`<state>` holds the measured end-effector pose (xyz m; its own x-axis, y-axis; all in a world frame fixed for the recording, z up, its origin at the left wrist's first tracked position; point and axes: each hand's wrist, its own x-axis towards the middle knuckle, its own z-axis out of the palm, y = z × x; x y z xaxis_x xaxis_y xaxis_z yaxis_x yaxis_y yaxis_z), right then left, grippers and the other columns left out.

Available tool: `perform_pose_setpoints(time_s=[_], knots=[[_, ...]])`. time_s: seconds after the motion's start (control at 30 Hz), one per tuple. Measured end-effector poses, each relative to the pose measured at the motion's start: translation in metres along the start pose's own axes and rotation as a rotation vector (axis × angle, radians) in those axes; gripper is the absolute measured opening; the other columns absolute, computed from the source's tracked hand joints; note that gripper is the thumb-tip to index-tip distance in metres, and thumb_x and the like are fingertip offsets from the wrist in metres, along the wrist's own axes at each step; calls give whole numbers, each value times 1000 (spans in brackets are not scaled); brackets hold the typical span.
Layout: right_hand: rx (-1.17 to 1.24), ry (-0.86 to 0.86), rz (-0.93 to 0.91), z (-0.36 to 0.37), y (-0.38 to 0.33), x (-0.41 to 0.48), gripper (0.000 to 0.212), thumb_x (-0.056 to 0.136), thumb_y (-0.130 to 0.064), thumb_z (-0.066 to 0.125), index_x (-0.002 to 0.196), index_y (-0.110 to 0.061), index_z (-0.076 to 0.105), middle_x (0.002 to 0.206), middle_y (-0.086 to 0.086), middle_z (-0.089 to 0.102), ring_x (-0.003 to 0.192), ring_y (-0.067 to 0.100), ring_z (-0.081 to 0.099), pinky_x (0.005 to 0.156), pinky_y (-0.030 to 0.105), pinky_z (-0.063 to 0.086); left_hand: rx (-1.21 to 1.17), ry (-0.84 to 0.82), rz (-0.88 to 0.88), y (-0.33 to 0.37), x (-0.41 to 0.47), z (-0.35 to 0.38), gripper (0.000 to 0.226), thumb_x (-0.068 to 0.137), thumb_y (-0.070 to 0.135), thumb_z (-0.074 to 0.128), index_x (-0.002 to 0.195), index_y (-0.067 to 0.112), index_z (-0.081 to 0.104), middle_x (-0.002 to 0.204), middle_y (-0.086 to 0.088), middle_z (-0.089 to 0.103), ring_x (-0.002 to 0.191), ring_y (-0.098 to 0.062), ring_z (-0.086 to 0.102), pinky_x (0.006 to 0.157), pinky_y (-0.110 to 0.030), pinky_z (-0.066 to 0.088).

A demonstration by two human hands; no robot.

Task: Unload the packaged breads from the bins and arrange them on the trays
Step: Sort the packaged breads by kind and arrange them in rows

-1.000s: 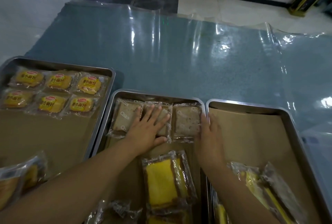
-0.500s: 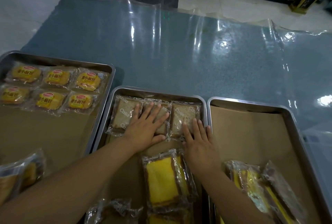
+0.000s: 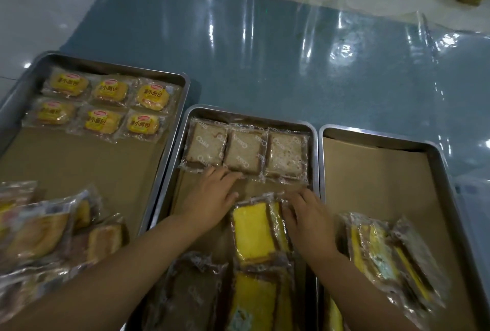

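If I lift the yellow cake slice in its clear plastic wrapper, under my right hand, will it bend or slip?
The yellow cake slice in its clear plastic wrapper looks spongy, so it probably is light and may sag if held by one end. The glossy, crinkled wrapper is likely slippery. Lying flat, it should slide when pushed, not roll.

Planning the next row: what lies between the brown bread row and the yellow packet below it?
Head view: only bare tray liner, plus fingertips of the left hand at its left end.
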<state>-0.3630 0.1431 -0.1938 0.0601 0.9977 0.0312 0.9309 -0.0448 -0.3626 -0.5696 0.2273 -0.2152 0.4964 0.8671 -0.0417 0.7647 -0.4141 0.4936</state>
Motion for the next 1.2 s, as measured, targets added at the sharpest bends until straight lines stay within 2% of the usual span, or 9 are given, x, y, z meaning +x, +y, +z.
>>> perform_pose_setpoints(time_s=[0.13,0.3,0.4,0.5,0.67,0.73,0.9,1.07,1.2], knots=[[49,-161,124,-3,-14,-23,15,92,-23,55,103,-15,63,93,0,64,83,18,60,70,33,49,-212,15,-235,6,-38,0,42,86,26,63,126,25,50,110,10,53,91,-5,50,71,-19,39],[143,-263,366,-1,-40,-41,27,95,-34,50,118,-20,49,91,0,68,78,15,63,61,29,48,-659,-288,-527,13,-57,10,24,87,25,64,100,30,44,85,4,63,70,-8,64,58,-22,46],[350,-259,521,-2,-54,-45,26,92,-30,56,115,-20,50,91,-4,62,77,7,59,63,25,49,-755,-301,-540,19,-60,7,27,86,21,65,90,35,43,87,2,63,70,-12,66,59,-27,52],[473,-180,576,-4,-64,-49,16,90,-22,60,104,-22,51,86,-15,55,71,-2,51,57,14,42,-777,-242,-473,23,-60,-2,33,83,21,69,102,36,47,90,8,62,78,-8,63,59,-22,46],[864,15,754,-15,-61,-62,19,89,-13,60,105,-20,54,97,-2,64,86,15,62,71,31,53,-985,-253,-391,43,-54,-13,54,80,15,71,120,44,48,102,7,64,89,-11,65,67,-24,52],[1012,110,792,-24,-51,-66,20,88,-9,59,103,-22,57,96,-1,68,83,13,67,66,29,54,-1039,-276,-347,58,-50,-12,57,80,12,70,118,50,48,102,6,63,86,-9,65,63,-19,51],[943,286,780,-44,-8,-55,23,87,-4,58,98,-24,57,98,10,66,84,27,65,70,48,56,-1028,-316,-307,96,-27,-1,62,78,0,67,117,43,43,99,1,60,85,-17,64,68,-29,55],[920,430,807,-60,53,-25,18,89,-3,55,99,-18,57,84,0,65,70,13,60,60,28,48,-1000,-200,-399,123,-8,20,42,82,-1,63,117,19,52,95,-6,62,81,-18,62,70,-29,55],[828,335,805,-67,105,11,16,91,-5,52,106,-8,56,87,4,61,71,13,54,57,25,41,-988,-78,-567,137,2,42,25,85,1,61,101,19,57,92,-4,63,83,-15,62,68,-27,53]])
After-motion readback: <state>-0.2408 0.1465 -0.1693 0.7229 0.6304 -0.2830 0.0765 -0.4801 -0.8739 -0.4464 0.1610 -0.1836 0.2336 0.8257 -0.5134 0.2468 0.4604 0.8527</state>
